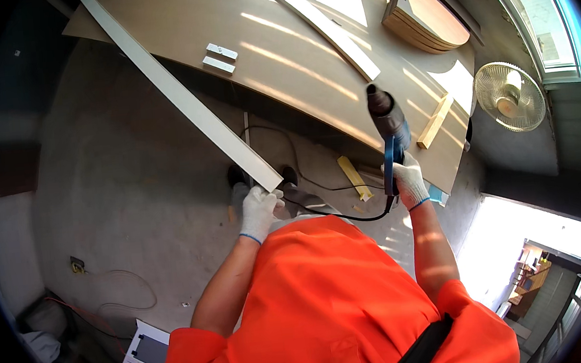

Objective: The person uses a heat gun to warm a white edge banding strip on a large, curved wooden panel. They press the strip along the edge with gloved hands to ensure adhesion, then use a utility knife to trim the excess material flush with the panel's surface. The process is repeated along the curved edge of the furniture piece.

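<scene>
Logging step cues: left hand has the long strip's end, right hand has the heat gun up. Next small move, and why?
Probably lower the heat gun toward the white strip: the right hand holds its nozzle up and well apart from the strip, while the left hand already grips the strip's near end.

Round fan (510,96) by window; stacked curved boards (426,22); yellow offcut (355,177).

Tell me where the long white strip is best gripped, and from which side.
Grip the long white strip at its near end, from below and the person's left, as the gloved left hand does. It is narrow and flat, its far length lies across the brown board.
</scene>
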Tool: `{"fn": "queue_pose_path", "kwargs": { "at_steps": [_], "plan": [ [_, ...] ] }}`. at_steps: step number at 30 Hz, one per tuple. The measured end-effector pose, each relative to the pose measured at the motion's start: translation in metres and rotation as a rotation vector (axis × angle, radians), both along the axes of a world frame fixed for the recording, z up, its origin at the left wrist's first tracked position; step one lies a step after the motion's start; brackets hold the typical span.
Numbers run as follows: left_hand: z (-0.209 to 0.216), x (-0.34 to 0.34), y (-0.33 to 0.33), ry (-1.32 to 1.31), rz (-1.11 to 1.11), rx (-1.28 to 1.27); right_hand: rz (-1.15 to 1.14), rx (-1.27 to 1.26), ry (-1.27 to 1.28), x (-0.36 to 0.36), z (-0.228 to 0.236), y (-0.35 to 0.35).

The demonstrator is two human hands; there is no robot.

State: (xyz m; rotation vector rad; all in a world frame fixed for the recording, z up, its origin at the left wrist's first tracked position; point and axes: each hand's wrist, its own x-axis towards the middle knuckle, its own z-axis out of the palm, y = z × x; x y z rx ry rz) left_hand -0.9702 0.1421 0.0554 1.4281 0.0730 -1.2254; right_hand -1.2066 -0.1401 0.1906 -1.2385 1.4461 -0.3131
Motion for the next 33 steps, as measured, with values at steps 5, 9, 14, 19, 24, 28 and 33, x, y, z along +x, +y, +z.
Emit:
{"fn": "queue_pose_path", "kwargs": {
  "at_steps": [5,9,14,19,24,28,33],
  "plan": [
    [0.014,0.004,-0.015,-0.032,0.032,0.152,0.425,-0.312,0.435,0.001,0.019,-0.032],
    [0.024,0.003,-0.026,-0.072,0.041,0.268,0.654,-0.537,0.702,0.012,0.036,-0.038],
    [0.023,0.002,-0.017,-0.082,0.033,0.219,0.702,-0.585,0.673,0.019,0.037,-0.046],
    [0.012,-0.001,-0.006,-0.013,0.106,0.095,0.786,-0.682,0.664,0.03,0.03,-0.064],
    [0.011,0.004,-0.013,0.101,0.234,-0.011,0.843,-0.899,0.544,0.043,0.014,-0.071],
    [0.009,0.003,-0.017,0.011,0.166,0.038,0.892,-0.811,0.655,0.059,0.019,-0.065],
    [0.003,0.004,-0.022,-0.072,0.096,0.13,0.918,-0.89,0.647,0.065,0.021,-0.064]
  ]
}}
